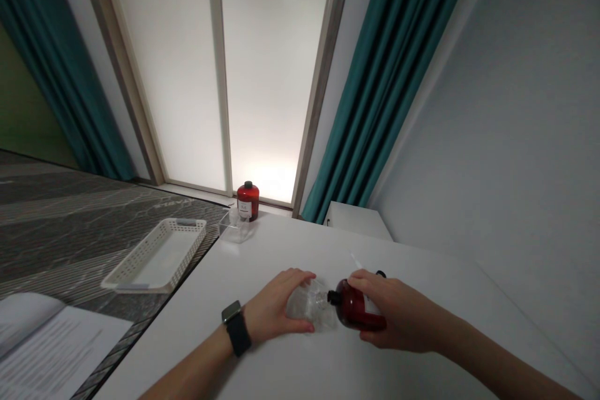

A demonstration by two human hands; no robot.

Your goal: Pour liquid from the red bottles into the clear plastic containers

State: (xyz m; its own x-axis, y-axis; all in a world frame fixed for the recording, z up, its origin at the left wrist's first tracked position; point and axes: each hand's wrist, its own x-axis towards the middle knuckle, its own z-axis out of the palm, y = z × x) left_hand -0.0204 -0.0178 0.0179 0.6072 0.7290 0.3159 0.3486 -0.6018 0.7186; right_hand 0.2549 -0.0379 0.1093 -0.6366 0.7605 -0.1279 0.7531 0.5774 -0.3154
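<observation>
My left hand (288, 303), with a dark watch on its wrist, is closed around a clear see-through vessel (313, 305); whether it is glass or plastic I cannot tell. In my right hand (394, 312) is a dark red-brown bottle (351, 305) with a white label, partly covered by the fingers. The bottle lies tilted nearly sideways, its black neck pointing left at the vessel's mouth. No liquid stream can be made out. A small black piece (381, 274), perhaps a cap, shows just behind my right hand. A thin clear strip (356, 259) is beyond it on the white table (290, 250).
A second red-brown bottle (248, 201) stands upright at the table's far end, beside a clear box (234, 226). To the left, on the grey patterned surface, are a white perforated basket (199, 239) and an open booklet (70, 347). A white cabinet (359, 222) stands behind the table.
</observation>
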